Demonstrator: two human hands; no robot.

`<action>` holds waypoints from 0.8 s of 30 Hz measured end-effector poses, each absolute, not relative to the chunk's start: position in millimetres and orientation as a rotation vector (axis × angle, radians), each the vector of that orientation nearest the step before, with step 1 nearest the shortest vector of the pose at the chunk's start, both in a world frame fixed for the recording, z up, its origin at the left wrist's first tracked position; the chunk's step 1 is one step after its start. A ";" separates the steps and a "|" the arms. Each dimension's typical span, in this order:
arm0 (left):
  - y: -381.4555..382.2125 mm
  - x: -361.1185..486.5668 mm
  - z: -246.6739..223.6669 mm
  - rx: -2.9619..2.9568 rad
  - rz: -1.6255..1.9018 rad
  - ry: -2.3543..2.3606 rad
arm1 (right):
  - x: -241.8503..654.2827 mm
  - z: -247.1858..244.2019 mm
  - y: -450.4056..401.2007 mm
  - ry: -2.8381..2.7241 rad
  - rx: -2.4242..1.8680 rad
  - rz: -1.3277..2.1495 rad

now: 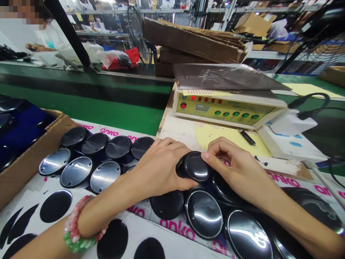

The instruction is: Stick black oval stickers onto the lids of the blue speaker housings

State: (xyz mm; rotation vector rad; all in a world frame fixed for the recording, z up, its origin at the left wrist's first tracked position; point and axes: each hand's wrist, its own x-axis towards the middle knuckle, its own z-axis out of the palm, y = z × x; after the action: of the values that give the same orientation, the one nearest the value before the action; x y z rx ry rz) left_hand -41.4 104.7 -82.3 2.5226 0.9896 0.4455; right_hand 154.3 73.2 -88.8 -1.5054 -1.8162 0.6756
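My one camera rides on my head, looking forward and down over my forearms, close above the near edge of the workbench [121,111]; its view runs past the far edge to the shelves [102,34]. No second view shares the scene.

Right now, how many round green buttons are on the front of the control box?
5 round green buttons, in one row along the lower right of the yellow front panel of the white control box. None looks hidden.

Both hands [165,163] [234,166] nearly meet, fingers curled, forearms angling in from either side
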 end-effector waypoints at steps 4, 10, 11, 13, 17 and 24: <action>105.0 -40.8 -82.3 2.528 0.434 0.991 | 152.0 -89.4 72.1 -1.865 -1.492 0.553; 106.2 -41.5 -82.2 2.538 0.432 0.984 | 150.1 -90.5 70.8 -1.951 -1.451 0.387; 106.0 -41.8 -82.1 2.542 0.428 0.984 | 149.9 -90.7 70.5 -1.964 -1.442 0.368; 105.3 -42.2 -81.8 2.548 0.425 0.986 | 149.7 -91.0 69.7 -1.974 -1.432 0.353; 104.9 -42.0 -81.2 2.561 0.418 0.978 | 148.2 -91.2 67.6 -1.961 -1.442 0.357; 107.5 -42.6 -80.5 2.592 0.416 0.945 | 153.1 -89.1 75.0 -1.991 -1.591 0.394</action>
State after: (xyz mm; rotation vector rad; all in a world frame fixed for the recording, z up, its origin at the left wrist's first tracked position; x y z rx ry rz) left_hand -42.6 107.5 -80.5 2.5919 0.9454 0.4162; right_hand 153.1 75.0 -89.1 -1.5907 -1.9907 0.3941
